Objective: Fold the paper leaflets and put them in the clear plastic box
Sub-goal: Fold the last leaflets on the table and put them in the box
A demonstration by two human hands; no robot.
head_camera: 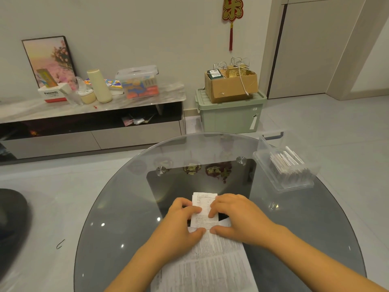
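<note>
A small folded white leaflet (203,209) with fine print lies on the round glass table (117,207), on the far end of a larger unfolded printed sheet (210,264). My left hand (181,224) presses its left edge with fingers and thumb. My right hand (237,216) presses its right edge the same way. Both hands lie flat on the paper and pinch it between fingertips and thumb. The clear plastic box (286,171) stands open at the table's right rim, holding several folded leaflets stacked on edge.
Beyond the table are a low TV cabinet (90,114) with clutter, a green storage bin (229,114) with a cardboard box (231,85) on top, and grey tiled floor. A dark object (10,220) sits at the left edge.
</note>
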